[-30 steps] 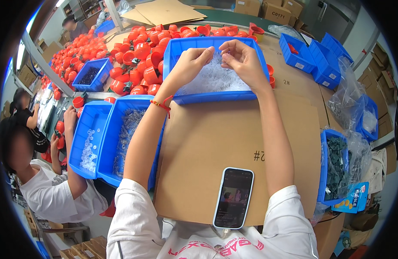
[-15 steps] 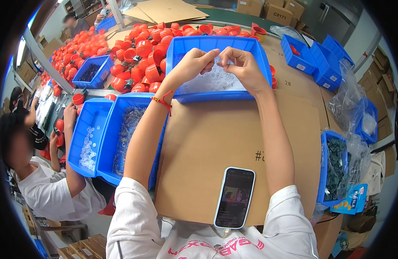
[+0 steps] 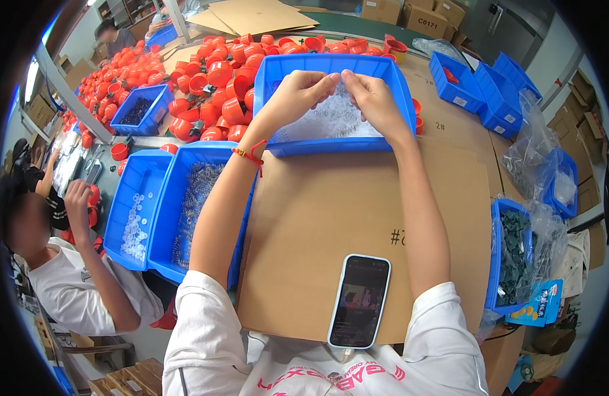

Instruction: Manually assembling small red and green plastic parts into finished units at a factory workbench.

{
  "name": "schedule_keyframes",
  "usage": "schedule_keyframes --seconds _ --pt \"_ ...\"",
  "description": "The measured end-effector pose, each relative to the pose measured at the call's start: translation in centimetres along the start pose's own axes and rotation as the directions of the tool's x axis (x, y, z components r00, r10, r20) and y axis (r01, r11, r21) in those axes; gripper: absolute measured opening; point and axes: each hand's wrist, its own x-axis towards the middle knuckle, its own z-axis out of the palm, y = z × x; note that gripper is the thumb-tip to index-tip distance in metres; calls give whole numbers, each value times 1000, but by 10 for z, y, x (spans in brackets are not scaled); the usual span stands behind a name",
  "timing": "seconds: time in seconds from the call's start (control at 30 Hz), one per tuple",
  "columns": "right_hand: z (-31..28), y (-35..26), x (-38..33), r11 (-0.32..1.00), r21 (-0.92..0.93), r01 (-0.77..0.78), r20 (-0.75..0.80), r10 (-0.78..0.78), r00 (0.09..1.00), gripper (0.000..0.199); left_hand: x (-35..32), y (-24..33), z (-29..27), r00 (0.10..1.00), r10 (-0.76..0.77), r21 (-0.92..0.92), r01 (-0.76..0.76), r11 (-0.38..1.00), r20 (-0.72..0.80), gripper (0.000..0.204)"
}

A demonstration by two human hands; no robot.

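My left hand (image 3: 300, 94) and my right hand (image 3: 375, 102) are both closed in a pinch, thumbs and fingertips close together. They hover over a large blue bin (image 3: 331, 147) holding small whitish translucent parts (image 3: 321, 125), some with metal springs. Whatever the fingertips hold is too small and too hidden to make out. Left of my left forearm, a blue bin holds metal springs (image 3: 197, 191). Beside that, another blue bin (image 3: 138, 178) has small white plastic rings (image 3: 134, 237) in it.
Many red cups (image 3: 218, 74) are heaped behind and left of the bin. A phone (image 3: 360, 302) lies on the cardboard (image 3: 304, 264) near me. Dark green parts (image 3: 512, 247) fill a bin at right. Blue bins (image 3: 456, 82) stand far right. A co-worker (image 3: 86, 290) sits at left.
My right hand has turned, its fingers now curled with the thumb toward my left fingertips. My left hand has barely shifted. The co-worker's hand at left has drawn back from the bins.
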Motion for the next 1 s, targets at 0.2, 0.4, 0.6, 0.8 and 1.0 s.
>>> schedule_keyframes --seconds 0.2,0.4,0.6,0.8,1.0 --pt "-5 -10 -8 940 -56 336 18 -335 942 16 1 -3 -2 997 -71 -34 70 997 -18 46" --pt "-44 -36 -24 885 -464 -29 158 114 981 13 -9 13 1 951 124 570 63 819 -284 30" --pt "-42 -22 -25 804 -592 53 101 9 995 22 -11 11 3 892 304 742 48 669 -333 16" --pt "-21 -7 -17 824 -562 69 348 160 924 21 -7 9 1 873 251 582 46 812 -419 15" --pt "-19 -6 -16 849 -525 64 401 180 898 21 -9 10 4 889 243 557 17 830 -389 16"
